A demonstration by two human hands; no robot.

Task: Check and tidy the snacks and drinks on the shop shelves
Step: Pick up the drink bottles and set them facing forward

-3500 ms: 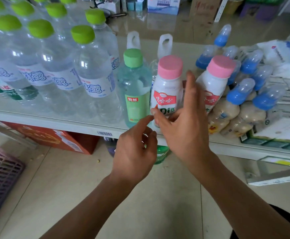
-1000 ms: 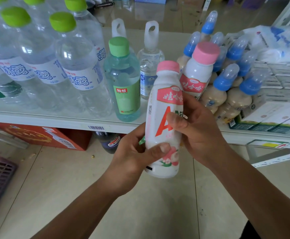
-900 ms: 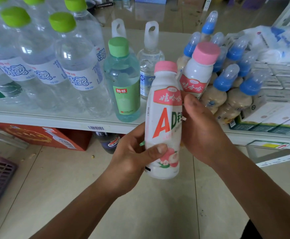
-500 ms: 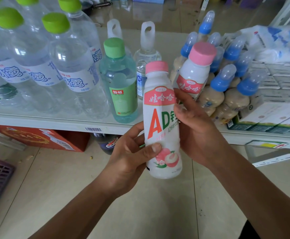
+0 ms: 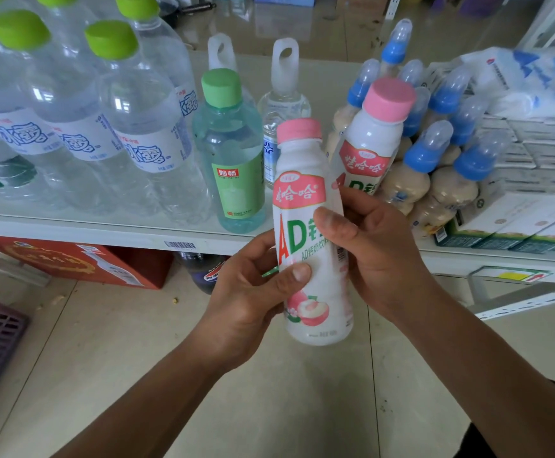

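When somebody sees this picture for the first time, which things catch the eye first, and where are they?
At the centre, the left hand and the right hand grip a white drink bottle with a pink cap, in front of the shelf. On the shelf behind, green-capped water bottles crowd the left and blue-capped bottles the right.

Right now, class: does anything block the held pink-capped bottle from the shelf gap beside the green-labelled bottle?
Nothing visible does. The left hand and right hand grip the held bottle before the shelf; the gap between the green-labelled bottle and the second pink-capped bottle looks open, a loop-topped clear bottle further back.
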